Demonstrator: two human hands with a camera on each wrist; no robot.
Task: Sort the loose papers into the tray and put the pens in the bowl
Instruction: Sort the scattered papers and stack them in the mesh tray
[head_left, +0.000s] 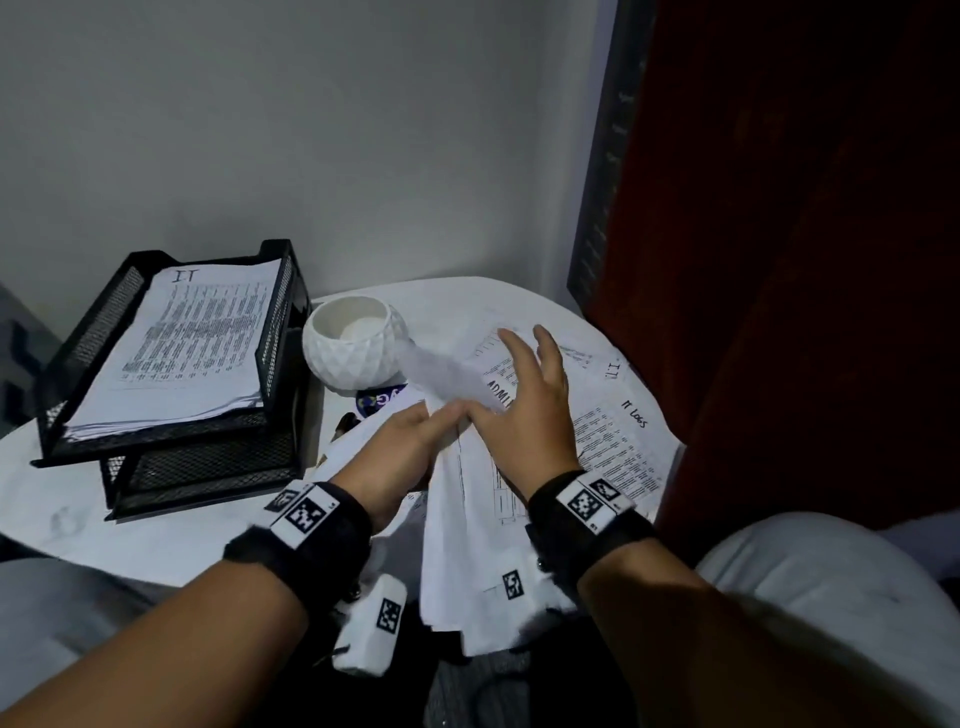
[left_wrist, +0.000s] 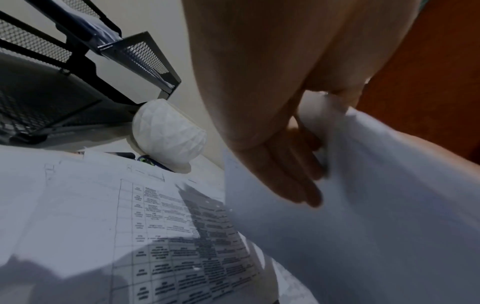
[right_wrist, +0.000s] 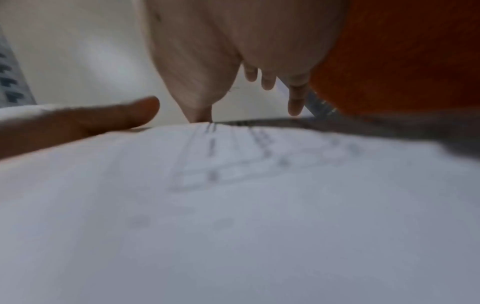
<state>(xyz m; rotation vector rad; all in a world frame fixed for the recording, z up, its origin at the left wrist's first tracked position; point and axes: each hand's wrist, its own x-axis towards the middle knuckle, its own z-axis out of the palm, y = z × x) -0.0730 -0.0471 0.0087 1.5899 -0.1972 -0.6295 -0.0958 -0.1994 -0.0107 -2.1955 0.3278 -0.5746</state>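
Observation:
A black mesh two-tier tray (head_left: 78, 364) stands at the left, with a printed stack marked "IT" (head_left: 197, 343) in its top tier. Beside it sits an empty white faceted bowl (head_left: 358, 353), which the left wrist view shows as the bowl (left_wrist: 168, 131). My left hand (head_left: 415, 431) grips a sheaf of loose papers (head_left: 467, 519) over the table's near edge, its fingers (left_wrist: 285, 170) lying against a sheet (left_wrist: 376, 205). My right hand (head_left: 519, 395) hovers spread above the sheaf, fingers (right_wrist: 296, 102) straight. A blurred sheet (head_left: 447, 374) lifts toward the bowl. A dark pen-like thing (head_left: 343, 421) lies partly hidden.
More printed sheets, one marked "IT LOGS" (head_left: 618, 441), lie spread on the round white table (head_left: 156, 540). A blue round item (head_left: 382, 400) shows at the bowl's foot. A red curtain (head_left: 779, 260) hangs close on the right. A grey wall stands behind.

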